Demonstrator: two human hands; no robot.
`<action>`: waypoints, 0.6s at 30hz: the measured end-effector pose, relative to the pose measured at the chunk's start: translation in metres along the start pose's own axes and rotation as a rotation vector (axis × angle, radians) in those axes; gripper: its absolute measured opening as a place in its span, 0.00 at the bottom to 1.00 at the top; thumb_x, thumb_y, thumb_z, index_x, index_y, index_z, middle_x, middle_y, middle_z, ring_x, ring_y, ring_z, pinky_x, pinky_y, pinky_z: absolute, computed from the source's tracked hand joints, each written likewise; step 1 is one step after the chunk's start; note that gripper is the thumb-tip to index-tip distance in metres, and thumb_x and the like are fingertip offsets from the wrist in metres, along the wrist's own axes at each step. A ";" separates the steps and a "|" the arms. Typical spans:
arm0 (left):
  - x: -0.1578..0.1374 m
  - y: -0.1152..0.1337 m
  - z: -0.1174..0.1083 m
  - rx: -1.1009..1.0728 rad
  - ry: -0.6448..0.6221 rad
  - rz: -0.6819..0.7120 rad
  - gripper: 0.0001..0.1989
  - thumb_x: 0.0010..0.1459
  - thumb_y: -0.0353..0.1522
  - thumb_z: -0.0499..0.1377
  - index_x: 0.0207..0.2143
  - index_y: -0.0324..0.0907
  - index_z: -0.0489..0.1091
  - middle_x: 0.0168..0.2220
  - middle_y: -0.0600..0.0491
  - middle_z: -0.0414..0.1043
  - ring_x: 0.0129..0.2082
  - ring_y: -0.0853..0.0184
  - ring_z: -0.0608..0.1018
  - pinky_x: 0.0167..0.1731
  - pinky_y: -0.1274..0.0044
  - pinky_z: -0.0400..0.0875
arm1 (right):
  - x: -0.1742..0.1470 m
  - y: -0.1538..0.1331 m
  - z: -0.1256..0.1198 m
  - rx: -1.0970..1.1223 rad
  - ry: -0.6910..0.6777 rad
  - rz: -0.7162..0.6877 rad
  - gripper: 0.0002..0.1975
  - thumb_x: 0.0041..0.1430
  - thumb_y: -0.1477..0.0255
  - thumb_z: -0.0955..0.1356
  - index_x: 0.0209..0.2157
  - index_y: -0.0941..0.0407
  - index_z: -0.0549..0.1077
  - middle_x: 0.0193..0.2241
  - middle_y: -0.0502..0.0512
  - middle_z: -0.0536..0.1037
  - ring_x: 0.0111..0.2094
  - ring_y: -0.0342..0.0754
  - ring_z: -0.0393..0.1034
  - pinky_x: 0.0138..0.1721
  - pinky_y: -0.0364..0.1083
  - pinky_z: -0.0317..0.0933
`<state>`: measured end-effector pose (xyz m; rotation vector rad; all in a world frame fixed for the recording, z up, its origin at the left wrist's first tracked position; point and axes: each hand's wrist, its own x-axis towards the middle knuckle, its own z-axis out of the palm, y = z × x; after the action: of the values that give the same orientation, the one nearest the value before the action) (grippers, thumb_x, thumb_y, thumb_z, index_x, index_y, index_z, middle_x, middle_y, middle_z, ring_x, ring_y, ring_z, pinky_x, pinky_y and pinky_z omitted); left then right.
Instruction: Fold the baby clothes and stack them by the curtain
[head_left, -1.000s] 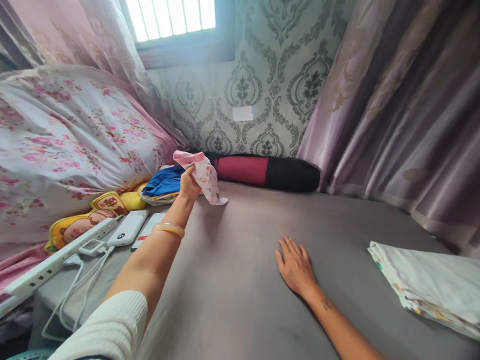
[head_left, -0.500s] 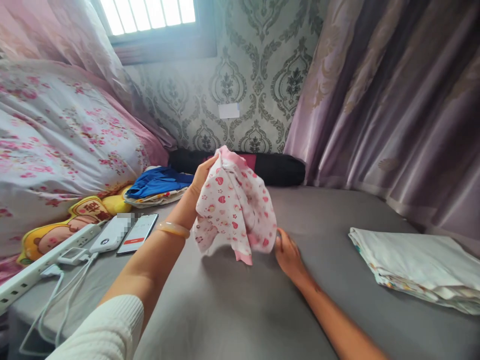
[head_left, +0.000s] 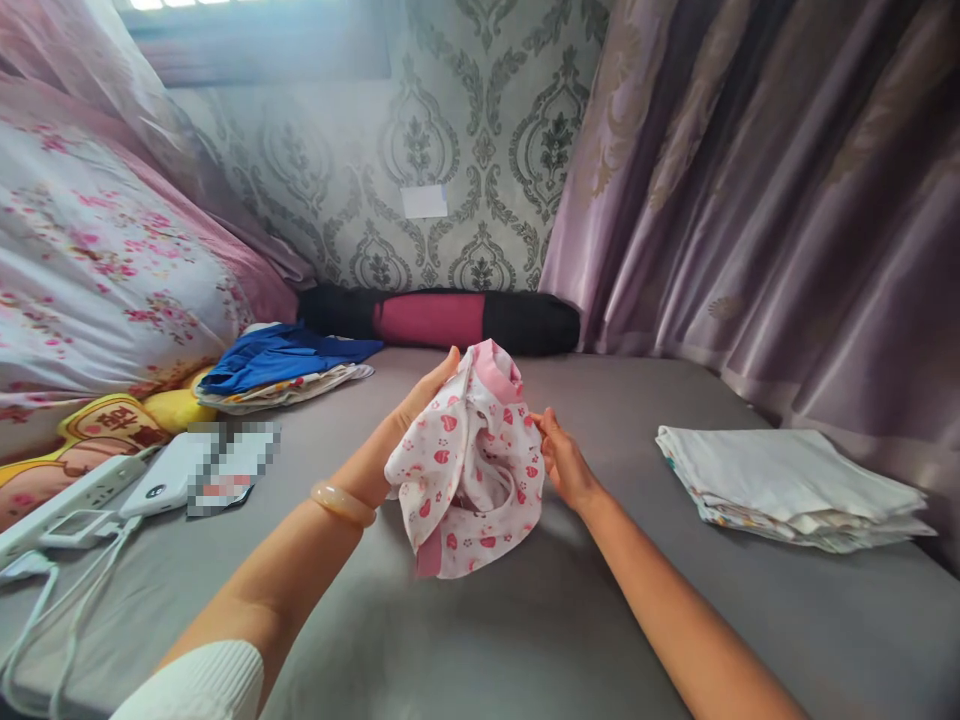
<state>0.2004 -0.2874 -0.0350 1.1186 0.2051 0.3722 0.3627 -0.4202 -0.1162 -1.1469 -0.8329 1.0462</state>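
A small white garment (head_left: 469,470) with red hearts and pink bands hangs bunched above the grey bed sheet (head_left: 360,620). Its pink band is uppermost and a pink cuff dangles at the lower left. My left hand (head_left: 431,395) grips it from the left near the top, with most fingers hidden behind the cloth; a pale bangle circles that wrist. On the other side, my right hand (head_left: 562,460) pinches the garment's right edge between thumb and fingers.
At right lies a folded white cloth stack (head_left: 787,485). Blue clothing (head_left: 285,360) tops a pile at left, near a power strip (head_left: 82,490), a white power bank (head_left: 172,470), a phone (head_left: 240,465) and cables. A black and red roll (head_left: 431,318) lies against the wall.
My right hand has risen to the garment's right edge. The garment has come lower, turned and bunched, held between both hands. The view has shifted right and down.
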 end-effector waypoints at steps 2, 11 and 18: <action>-0.004 -0.009 0.002 -0.002 -0.041 -0.021 0.34 0.57 0.57 0.51 0.50 0.39 0.70 0.44 0.44 0.78 0.52 0.49 0.75 0.53 0.62 0.67 | -0.006 -0.010 0.011 0.072 -0.074 0.010 0.31 0.56 0.42 0.62 0.43 0.54 0.75 0.39 0.55 0.81 0.41 0.51 0.75 0.39 0.47 0.67; -0.014 -0.015 -0.013 0.170 0.128 0.009 0.29 0.50 0.52 0.63 0.44 0.38 0.75 0.37 0.44 0.79 0.41 0.52 0.79 0.45 0.65 0.71 | -0.009 -0.023 0.022 0.120 0.188 -0.049 0.21 0.41 0.53 0.76 0.31 0.54 0.74 0.27 0.49 0.80 0.28 0.46 0.72 0.30 0.43 0.63; -0.028 0.001 -0.008 0.545 0.388 0.206 0.26 0.54 0.50 0.61 0.49 0.44 0.73 0.49 0.47 0.74 0.48 0.58 0.75 0.43 0.72 0.70 | -0.009 -0.046 0.024 0.067 0.221 -0.101 0.23 0.40 0.52 0.76 0.33 0.54 0.75 0.28 0.50 0.80 0.29 0.48 0.74 0.30 0.45 0.66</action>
<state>0.1717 -0.2913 -0.0377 1.6036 0.5593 0.7473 0.3474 -0.4246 -0.0658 -1.1287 -0.6682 0.8409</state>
